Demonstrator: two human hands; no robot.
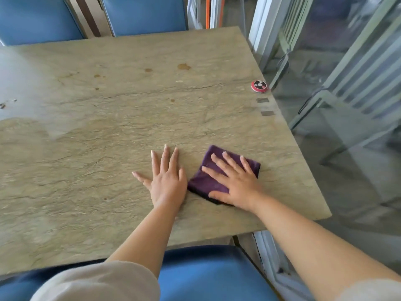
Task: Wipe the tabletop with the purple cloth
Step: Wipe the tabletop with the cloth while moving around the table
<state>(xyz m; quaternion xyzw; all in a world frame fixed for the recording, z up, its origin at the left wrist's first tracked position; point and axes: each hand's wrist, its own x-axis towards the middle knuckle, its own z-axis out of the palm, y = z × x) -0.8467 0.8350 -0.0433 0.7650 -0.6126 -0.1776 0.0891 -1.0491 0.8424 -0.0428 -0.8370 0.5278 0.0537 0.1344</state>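
Pressing flat on the purple cloth (208, 181), the right hand (235, 181) has its fingers spread and its palm down, pinning the fabric rather than gripping it; nothing is clenched. The cloth lies folded into a rough square on the near right part of the worktop (108, 131), not far from the right edge and the near right corner. Just beside it, the left hand (166, 179) rests open and empty on the bare stone, fingers splayed, its little-finger side very close to the cloth's left edge; whether they touch is hard to tell.

The cloth looks soft, light and limp, probably a pile fabric that will bunch or unfold if pushed from one edge. Keeping a flat palm over its middle, as now, seems the best hold: downward pressure spreads the load and lets the whole pad slide together. The stone surface looks veined and faintly textured, so some drag is likely, and the fold could roll under on a forward stroke.

Farther out, small brown stains (184, 66) dot the far middle of the worktop, with darker specks (2, 105) near the left edge; these appear unwiped. A small round red device (259, 86) sits at the right edge, well apart from the cloth, and would need steering around. Blue chairs (143, 14) stand beyond the far side.
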